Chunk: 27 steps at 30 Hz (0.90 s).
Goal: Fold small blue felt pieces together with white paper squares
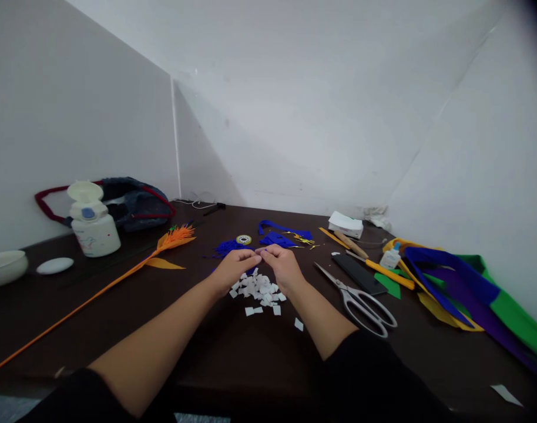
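Observation:
My left hand (235, 267) and my right hand (282, 265) meet fingertip to fingertip above the middle of the dark table. Both are closed in a pinch; whatever lies between the fingers is too small to make out. Just below them is a loose pile of small white paper squares (260, 289), with a few strays toward me. Behind my left hand sit a heap of blue shreds (230, 247) and a round yellow-rimmed roll (244, 239). Past my right hand lie blue strips (277, 239) and yellow bits (304, 238). Open-bladed scissors (361, 302) rest to the right.
An orange paper flower (175, 236) on a long stem, a white bottle (94, 232), a bowl (6, 268) and a bag (147, 208) are at left. On the right are a black case (356, 273), a yellow cutter (389, 274), a glue bottle (390, 257) and coloured sheets (466, 288).

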### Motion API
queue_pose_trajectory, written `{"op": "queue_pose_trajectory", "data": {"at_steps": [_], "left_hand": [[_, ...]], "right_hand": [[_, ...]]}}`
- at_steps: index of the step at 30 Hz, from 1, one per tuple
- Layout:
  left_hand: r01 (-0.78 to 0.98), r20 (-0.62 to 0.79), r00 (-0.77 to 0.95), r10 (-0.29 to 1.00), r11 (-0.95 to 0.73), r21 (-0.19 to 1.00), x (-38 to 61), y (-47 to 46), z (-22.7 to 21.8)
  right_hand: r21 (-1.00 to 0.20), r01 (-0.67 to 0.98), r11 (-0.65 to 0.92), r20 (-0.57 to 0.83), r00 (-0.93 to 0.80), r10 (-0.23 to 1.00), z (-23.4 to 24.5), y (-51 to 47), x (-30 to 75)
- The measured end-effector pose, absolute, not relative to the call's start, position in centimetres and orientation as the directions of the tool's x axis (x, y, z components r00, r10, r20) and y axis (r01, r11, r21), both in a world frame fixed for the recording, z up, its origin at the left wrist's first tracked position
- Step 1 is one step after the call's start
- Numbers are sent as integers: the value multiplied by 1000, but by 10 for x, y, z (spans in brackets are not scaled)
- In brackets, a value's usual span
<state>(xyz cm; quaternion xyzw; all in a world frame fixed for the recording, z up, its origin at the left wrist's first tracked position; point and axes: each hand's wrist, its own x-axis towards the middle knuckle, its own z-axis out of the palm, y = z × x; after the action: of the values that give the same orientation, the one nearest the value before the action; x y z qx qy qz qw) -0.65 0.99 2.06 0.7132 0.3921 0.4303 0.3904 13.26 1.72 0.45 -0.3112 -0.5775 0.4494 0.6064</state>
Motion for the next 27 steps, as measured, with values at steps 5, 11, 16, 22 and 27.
{"op": "queue_pose_trajectory", "data": {"at_steps": [5, 11, 16, 22, 27], "left_hand": [[97, 261, 351, 899, -313, 945, -6, 14, 14], [-14, 248, 305, 920, -256, 967, -4, 16, 10], [-90, 228, 310, 923, -211, 973, -1, 15, 9], [-135, 216, 295, 931, -184, 974, 3, 14, 9], [-135, 221, 318, 922, -187, 973, 3, 14, 9]], "right_hand": [[-896, -128, 425, 438, -101, 893, 10, 15, 134], [-893, -124, 434, 447, -113, 887, 8, 17, 134], [-887, -129, 443, 456, -100, 884, 8, 16, 134], [-882, -126, 454, 467, -109, 878, 11, 14, 132], [-879, -141, 455, 471, -108, 876, 12, 13, 132]]}}
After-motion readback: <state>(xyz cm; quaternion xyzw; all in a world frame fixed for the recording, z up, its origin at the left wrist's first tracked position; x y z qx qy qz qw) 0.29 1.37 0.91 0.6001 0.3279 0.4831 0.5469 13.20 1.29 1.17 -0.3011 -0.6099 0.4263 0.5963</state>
